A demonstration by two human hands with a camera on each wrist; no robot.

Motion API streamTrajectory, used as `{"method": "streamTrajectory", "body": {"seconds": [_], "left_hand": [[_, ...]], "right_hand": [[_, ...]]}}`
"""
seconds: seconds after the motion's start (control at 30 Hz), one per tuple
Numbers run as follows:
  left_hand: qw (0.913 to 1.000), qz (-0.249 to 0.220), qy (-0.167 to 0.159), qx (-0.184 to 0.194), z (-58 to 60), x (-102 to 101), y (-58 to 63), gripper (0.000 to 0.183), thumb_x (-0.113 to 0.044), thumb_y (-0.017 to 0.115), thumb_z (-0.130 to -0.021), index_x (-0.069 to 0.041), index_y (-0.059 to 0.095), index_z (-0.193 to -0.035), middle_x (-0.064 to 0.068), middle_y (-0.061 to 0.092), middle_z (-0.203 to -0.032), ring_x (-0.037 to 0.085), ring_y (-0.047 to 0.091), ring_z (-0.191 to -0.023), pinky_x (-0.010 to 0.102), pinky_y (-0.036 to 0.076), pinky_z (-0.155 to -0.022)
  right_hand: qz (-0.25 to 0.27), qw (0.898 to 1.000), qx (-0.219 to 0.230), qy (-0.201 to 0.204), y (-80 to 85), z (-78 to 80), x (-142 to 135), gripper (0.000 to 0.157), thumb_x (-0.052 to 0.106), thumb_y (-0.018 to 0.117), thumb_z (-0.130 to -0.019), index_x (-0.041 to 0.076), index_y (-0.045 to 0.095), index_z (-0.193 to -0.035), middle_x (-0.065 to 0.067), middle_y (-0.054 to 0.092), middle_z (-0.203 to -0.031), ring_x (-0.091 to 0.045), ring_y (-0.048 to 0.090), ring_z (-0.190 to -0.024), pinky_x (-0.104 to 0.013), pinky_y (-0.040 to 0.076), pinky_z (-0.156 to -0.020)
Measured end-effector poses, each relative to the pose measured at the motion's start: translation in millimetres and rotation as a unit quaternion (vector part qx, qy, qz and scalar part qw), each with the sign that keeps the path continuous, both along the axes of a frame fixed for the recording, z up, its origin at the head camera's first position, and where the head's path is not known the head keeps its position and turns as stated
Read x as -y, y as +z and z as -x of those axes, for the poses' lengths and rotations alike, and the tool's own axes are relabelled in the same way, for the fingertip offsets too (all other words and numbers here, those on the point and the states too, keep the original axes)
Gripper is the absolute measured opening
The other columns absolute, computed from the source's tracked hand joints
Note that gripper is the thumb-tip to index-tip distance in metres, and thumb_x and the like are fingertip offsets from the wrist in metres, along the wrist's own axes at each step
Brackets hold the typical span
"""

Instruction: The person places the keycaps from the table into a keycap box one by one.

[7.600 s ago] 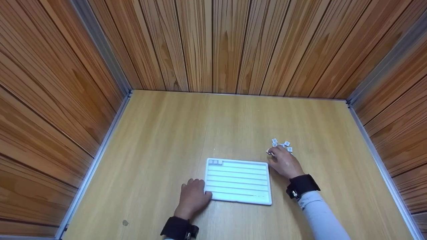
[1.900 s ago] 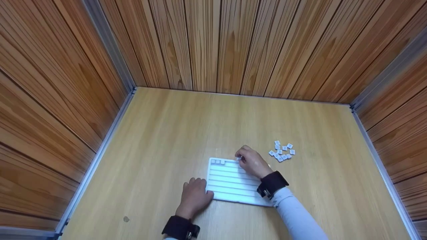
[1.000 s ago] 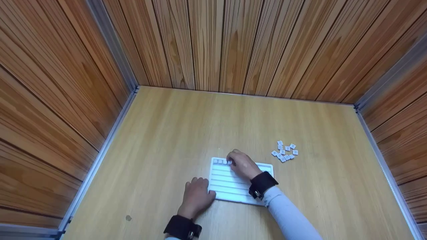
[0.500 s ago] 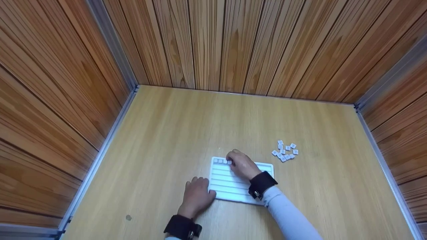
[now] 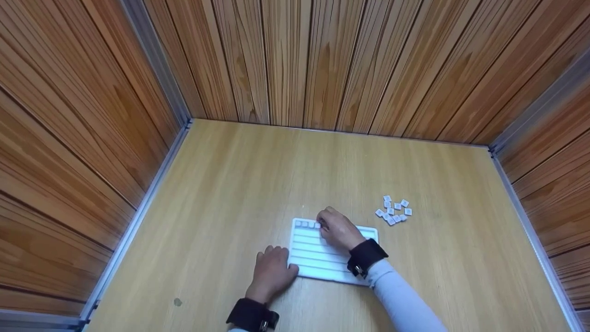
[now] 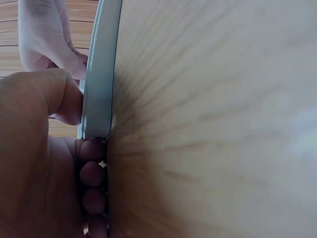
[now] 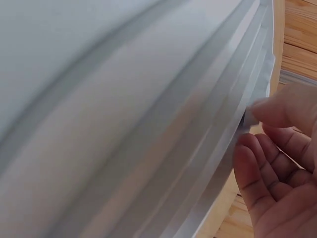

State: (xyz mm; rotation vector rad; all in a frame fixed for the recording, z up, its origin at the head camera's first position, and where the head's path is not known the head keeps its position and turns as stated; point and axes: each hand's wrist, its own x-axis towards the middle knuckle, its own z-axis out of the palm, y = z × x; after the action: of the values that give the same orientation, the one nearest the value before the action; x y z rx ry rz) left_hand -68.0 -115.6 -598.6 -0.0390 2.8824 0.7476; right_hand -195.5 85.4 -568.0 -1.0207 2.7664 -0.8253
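A white ridged board (image 5: 318, 258) lies on the table, with a short row of small white square tiles (image 5: 304, 223) along its far left ridge. My right hand (image 5: 340, 230) is over the far part of the board and pinches a white tile (image 5: 318, 225) at the row's right end. In the right wrist view the thumb is against a tile (image 7: 250, 118), and the other fingers are curled below. My left hand (image 5: 272, 273) holds the board's near left corner, thumb on the rim and fingers along the left side; the left wrist view shows the thumb (image 6: 64, 96) bent against the edge.
Several loose white tiles (image 5: 392, 211) lie in a cluster right of and beyond the board. Wood-panelled walls (image 5: 304, 64) with metal edge strips close in the table (image 5: 249, 184) at the back and sides. A dark spot (image 5: 178, 302) marks the table at the near left.
My right hand went from the loose tiles to the board with a tile, setting it beside those in the row; lately it has shifted slightly right. The left hand stays at the corner.
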Motion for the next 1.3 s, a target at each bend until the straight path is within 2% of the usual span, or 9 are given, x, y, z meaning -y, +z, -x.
{"method": "streamTrajectory", "body": {"seconds": [0.33, 0.5, 0.63, 0.9, 1.3], "left_hand": [[0.9999, 0.011, 0.007, -0.004, -1.0, -1, 0.8, 0.020, -0.031, 0.061, -0.082, -0.014, 0.053, -0.077, -0.001, 0.045, -0.074, 0.021, 0.036, -0.074, 0.038, 0.028, -0.070], [0.9998, 0.018, 0.005, -0.003, -0.3, -1, 0.3, 0.020, -0.032, 0.061, -0.082, -0.013, 0.056, -0.081, -0.001, 0.046, -0.075, 0.021, 0.037, -0.076, 0.038, 0.028, -0.071], [0.9998, 0.019, 0.006, 0.001, 0.1, -1, -0.7, 0.020, -0.032, 0.061, -0.082, -0.012, 0.057, -0.082, 0.000, 0.046, -0.075, 0.022, 0.037, -0.076, 0.039, 0.029, -0.072], [0.9998, 0.017, 0.007, 0.007, 1.0, -1, -1.1, 0.020, -0.031, 0.062, -0.082, -0.012, 0.057, -0.082, 0.000, 0.047, -0.076, 0.022, 0.037, -0.077, 0.039, 0.029, -0.072], [0.9998, 0.015, -0.004, -0.012, 0.3, -2, -2.3, 0.020, -0.032, 0.060, -0.081, -0.013, 0.053, -0.079, 0.000, 0.044, -0.074, 0.022, 0.035, -0.075, 0.039, 0.028, -0.071]], "right_hand": [[-0.014, 0.997, 0.036, -0.066, 5.6, 4.8, -32, 0.023, 0.006, 0.074, -0.088, 0.006, 0.066, -0.109, -0.005, 0.062, -0.105, -0.022, 0.065, -0.096, -0.039, 0.054, -0.084], [-0.025, 0.992, 0.065, -0.101, 8.6, 6.5, -48, 0.023, 0.008, 0.072, -0.089, 0.009, 0.066, -0.112, -0.003, 0.062, -0.107, -0.022, 0.066, -0.101, -0.039, 0.054, -0.086], [-0.030, 0.990, 0.068, -0.120, 9.8, 7.7, -59, 0.024, 0.009, 0.072, -0.089, 0.011, 0.066, -0.112, -0.004, 0.062, -0.108, -0.024, 0.067, -0.100, -0.040, 0.054, -0.085], [-0.026, 0.989, 0.051, -0.133, 8.9, 10.1, -80, 0.024, 0.007, 0.071, -0.088, 0.007, 0.065, -0.112, -0.007, 0.061, -0.108, -0.028, 0.068, -0.100, -0.044, 0.055, -0.082], [-0.017, 0.987, 0.055, -0.151, 7.4, 11.0, -110, 0.029, 0.006, 0.071, -0.088, 0.004, 0.065, -0.116, -0.011, 0.062, -0.111, -0.031, 0.067, -0.102, -0.046, 0.054, -0.084]]}}
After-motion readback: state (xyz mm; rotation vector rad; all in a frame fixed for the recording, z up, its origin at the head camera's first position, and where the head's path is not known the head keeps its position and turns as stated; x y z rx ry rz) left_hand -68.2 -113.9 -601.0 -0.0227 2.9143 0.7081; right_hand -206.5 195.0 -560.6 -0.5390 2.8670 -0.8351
